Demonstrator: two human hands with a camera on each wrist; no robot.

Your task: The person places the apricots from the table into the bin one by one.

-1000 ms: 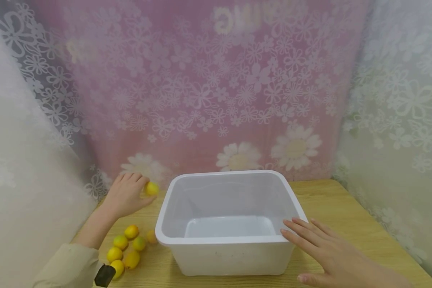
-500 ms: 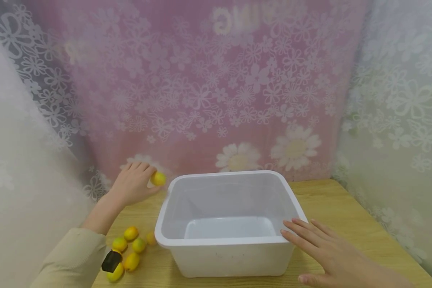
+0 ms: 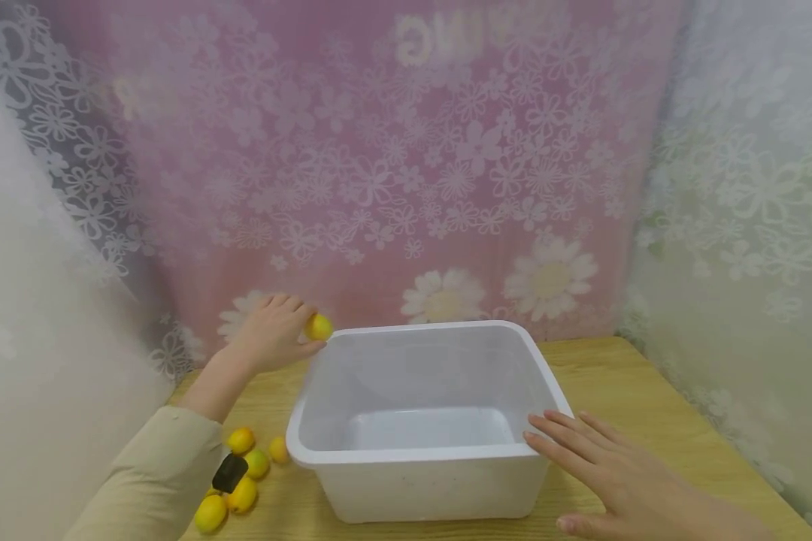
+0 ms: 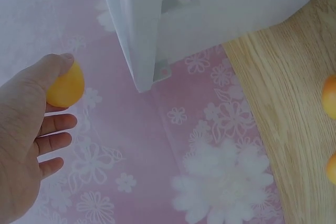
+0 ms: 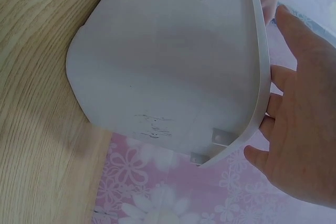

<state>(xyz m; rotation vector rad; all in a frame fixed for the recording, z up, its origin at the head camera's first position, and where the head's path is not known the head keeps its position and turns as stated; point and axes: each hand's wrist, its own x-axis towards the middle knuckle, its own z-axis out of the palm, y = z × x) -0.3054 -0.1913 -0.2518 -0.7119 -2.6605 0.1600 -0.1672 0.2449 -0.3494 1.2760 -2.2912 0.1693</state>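
My left hand (image 3: 274, 336) pinches a small yellow lemon (image 3: 319, 327) between thumb and fingers, up at the back left corner of a white plastic tub (image 3: 433, 488). In the left wrist view the lemon (image 4: 67, 87) sits by the thumb, while the other fingers reach out below it, off to the side of the tub's rim (image 4: 137, 40). The tub's visible inside is bare. At the front right corner, my right hand (image 3: 616, 477) is spread with straight fingers, their tips at the rim. The right wrist view shows those fingers (image 5: 283, 77) along the rim too.
Several more lemons (image 3: 243, 496) lie on the wooden table (image 3: 602, 376) left of the tub, partly behind the left sleeve (image 3: 156, 473) and a black object (image 3: 230, 473) at the cuff. One lemon (image 3: 279, 449) lies close to the tub's left side. A flowered curtain (image 3: 379, 188) hangs behind.
My left hand has moved right and slightly up with the lemon, from left of the tub to its back left corner. The right hand stays in place at the rim.
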